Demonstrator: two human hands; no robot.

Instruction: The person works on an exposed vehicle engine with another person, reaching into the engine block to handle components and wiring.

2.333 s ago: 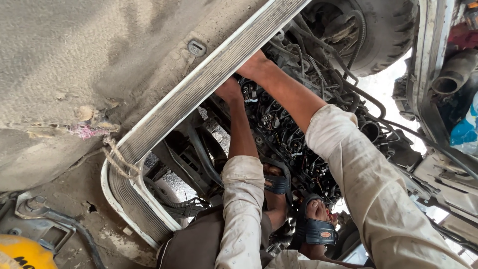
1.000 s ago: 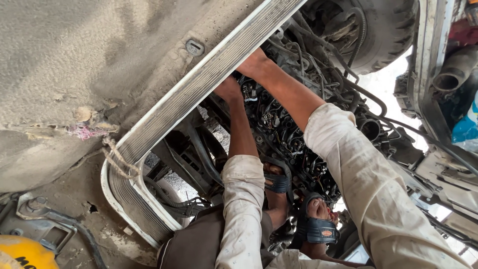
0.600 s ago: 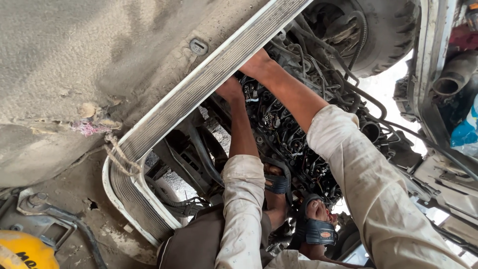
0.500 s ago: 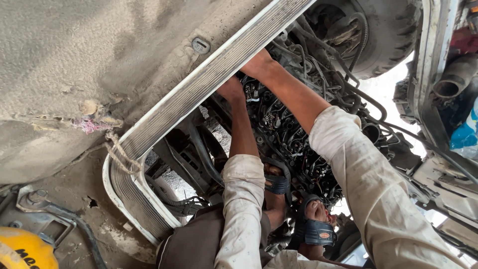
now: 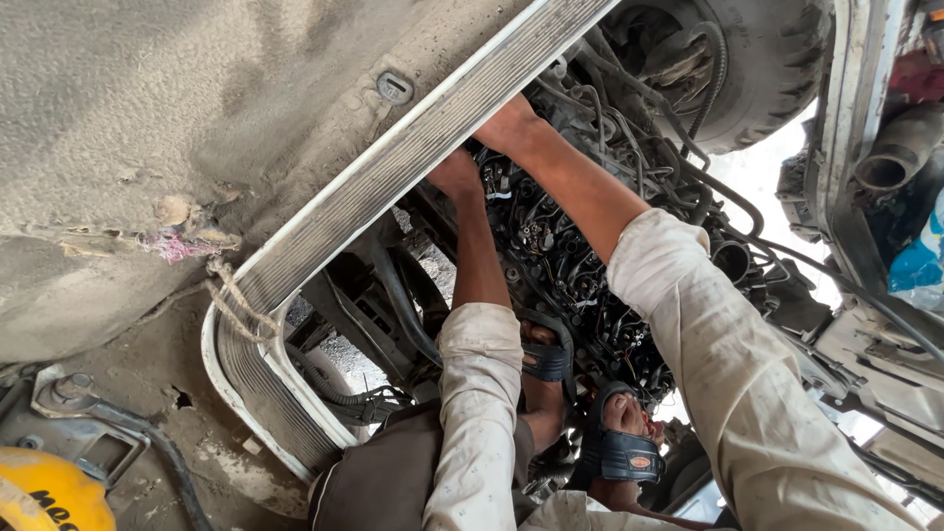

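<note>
Deep among dark engine parts, fingers out of sight: left hand and right hand both pushed in under the pale metal frame rail, grip impossible to tell. Engine directly below the forearms, long axis running diagonally from upper left to lower right. Sandalled feet planted on it; tyre beyond.

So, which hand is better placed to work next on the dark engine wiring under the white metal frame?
Probably the right hand: it reaches farther into the dark engine wiring, by the white metal frame. The left hand sits nearer, at the frame's edge. Both hands' fingers are hidden.
</note>
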